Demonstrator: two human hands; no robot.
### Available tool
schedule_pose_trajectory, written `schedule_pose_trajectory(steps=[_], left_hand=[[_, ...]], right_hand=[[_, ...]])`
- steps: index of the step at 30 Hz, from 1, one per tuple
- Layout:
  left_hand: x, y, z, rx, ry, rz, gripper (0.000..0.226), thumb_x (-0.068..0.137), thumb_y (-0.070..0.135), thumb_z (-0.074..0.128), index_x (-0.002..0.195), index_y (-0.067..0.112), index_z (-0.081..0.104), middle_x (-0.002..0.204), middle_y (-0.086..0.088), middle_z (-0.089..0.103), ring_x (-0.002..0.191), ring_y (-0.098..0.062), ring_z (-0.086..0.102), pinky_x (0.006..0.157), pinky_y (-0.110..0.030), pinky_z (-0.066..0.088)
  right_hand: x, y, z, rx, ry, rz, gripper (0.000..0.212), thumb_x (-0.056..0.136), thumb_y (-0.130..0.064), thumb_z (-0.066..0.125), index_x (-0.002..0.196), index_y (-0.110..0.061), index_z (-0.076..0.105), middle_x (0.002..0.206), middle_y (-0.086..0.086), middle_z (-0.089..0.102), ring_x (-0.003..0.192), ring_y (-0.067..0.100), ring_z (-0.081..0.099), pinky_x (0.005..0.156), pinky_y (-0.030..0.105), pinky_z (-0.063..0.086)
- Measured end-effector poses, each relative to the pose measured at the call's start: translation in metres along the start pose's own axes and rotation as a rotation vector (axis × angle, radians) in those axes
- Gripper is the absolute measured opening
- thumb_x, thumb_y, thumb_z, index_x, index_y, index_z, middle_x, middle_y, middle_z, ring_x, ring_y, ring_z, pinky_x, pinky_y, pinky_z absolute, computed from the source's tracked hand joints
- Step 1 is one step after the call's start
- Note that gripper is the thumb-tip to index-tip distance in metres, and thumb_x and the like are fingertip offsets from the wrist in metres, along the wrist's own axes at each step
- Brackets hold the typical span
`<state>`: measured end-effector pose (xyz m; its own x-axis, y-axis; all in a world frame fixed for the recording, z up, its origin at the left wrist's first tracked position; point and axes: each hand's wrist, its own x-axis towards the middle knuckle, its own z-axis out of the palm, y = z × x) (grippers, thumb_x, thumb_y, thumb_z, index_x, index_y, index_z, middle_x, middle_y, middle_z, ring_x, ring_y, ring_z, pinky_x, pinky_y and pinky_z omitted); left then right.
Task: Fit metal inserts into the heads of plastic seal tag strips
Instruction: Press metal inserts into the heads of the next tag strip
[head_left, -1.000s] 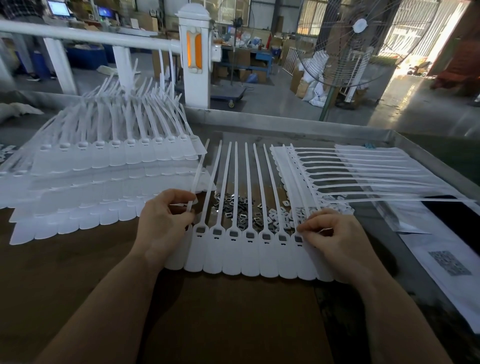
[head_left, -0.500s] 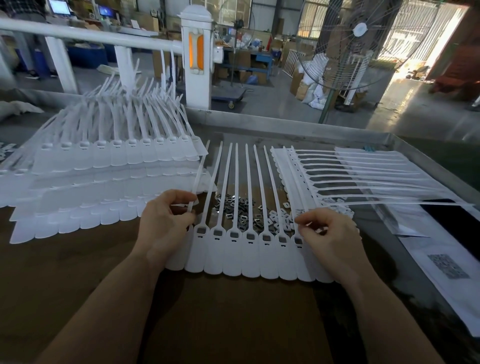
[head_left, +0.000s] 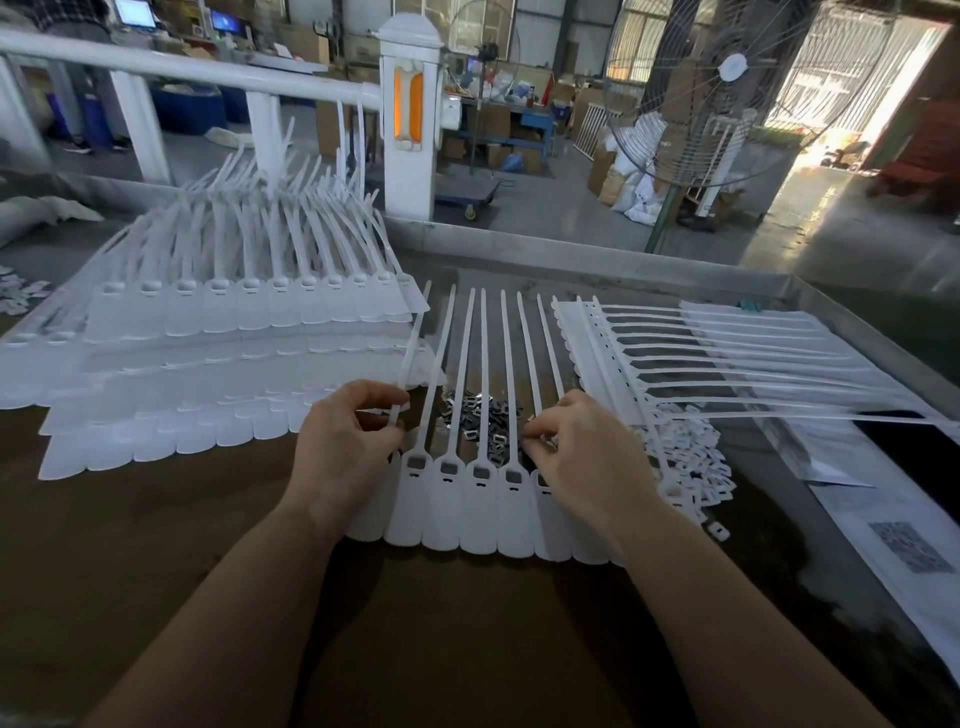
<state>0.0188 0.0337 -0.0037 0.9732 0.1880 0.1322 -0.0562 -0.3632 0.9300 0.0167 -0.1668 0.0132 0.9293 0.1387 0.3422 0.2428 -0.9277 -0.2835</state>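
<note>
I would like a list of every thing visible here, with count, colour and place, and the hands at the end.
tag sheet: one, white, centre of table, under both hands
inserts: a pile, silver, behind the sheet's heads
tag stacks: several, white, left
tag sheets: some, white, right, lying sideways
small white pieces: a pile, right of the right hand
table: one, brown
fan: one, behind the table, right
left hand: pinches the leftmost strip
right hand: fingers curled at the inserts

A large wire-guarded fan (head_left: 732, 88) is standing beyond the brown desk (head_left: 130, 530), near a white post with an orange panel (head_left: 409, 104) and white railing (head_left: 182, 67). Monitors (head_left: 136, 11) are glowing far left; a printed sheet (head_left: 904, 545) is lying at right.
</note>
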Motion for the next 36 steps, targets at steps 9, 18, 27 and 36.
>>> schedule_pose_trajectory(steps=[9, 18, 27, 36], left_hand=[[0.0001, 0.0007, 0.0003, 0.006, -0.005, -0.005, 0.029, 0.084, 0.003, 0.062, 0.097, 0.029, 0.061, 0.091, 0.016, 0.058, 0.085, 0.003, 0.055, 0.067, -0.015, 0.043], [-0.0001, 0.0022, 0.0004, 0.014, 0.007, -0.007, 0.028, 0.083, 0.003, 0.063, 0.097, 0.027, 0.062, 0.094, 0.011, 0.06, 0.087, -0.002, 0.058, 0.069, -0.019, 0.046], [-0.0005, 0.0033, 0.0004, 0.013, 0.004, -0.015, 0.028, 0.082, 0.002, 0.064, 0.098, 0.025, 0.063, 0.097, 0.008, 0.062, 0.092, -0.008, 0.06, 0.078, -0.028, 0.051], [-0.0001, 0.0025, 0.001, 0.006, -0.001, -0.01, 0.029, 0.081, 0.002, 0.065, 0.098, 0.025, 0.063, 0.095, 0.01, 0.061, 0.088, -0.003, 0.059, 0.069, -0.02, 0.047]], right_hand=[[0.0081, -0.0041, 0.0054, -0.023, -0.017, 0.116, 0.015, 0.088, -0.021, 0.06, 0.098, -0.022, 0.072, 0.105, -0.003, 0.06, 0.084, 0.011, 0.059, 0.07, 0.018, 0.039], [0.0053, -0.002, 0.0039, 0.027, -0.05, 0.101, 0.02, 0.089, -0.025, 0.06, 0.106, -0.023, 0.07, 0.105, -0.004, 0.056, 0.077, 0.006, 0.05, 0.075, 0.02, 0.043], [0.0041, -0.0016, 0.0041, 0.043, -0.011, 0.125, 0.008, 0.083, -0.02, 0.067, 0.089, -0.023, 0.071, 0.09, -0.011, 0.048, 0.07, 0.001, 0.044, 0.062, 0.01, 0.032], [0.004, 0.0029, 0.0043, 0.163, 0.031, 0.124, 0.01, 0.086, -0.021, 0.064, 0.092, -0.021, 0.073, 0.09, -0.008, 0.059, 0.068, 0.002, 0.05, 0.061, 0.006, 0.032]])
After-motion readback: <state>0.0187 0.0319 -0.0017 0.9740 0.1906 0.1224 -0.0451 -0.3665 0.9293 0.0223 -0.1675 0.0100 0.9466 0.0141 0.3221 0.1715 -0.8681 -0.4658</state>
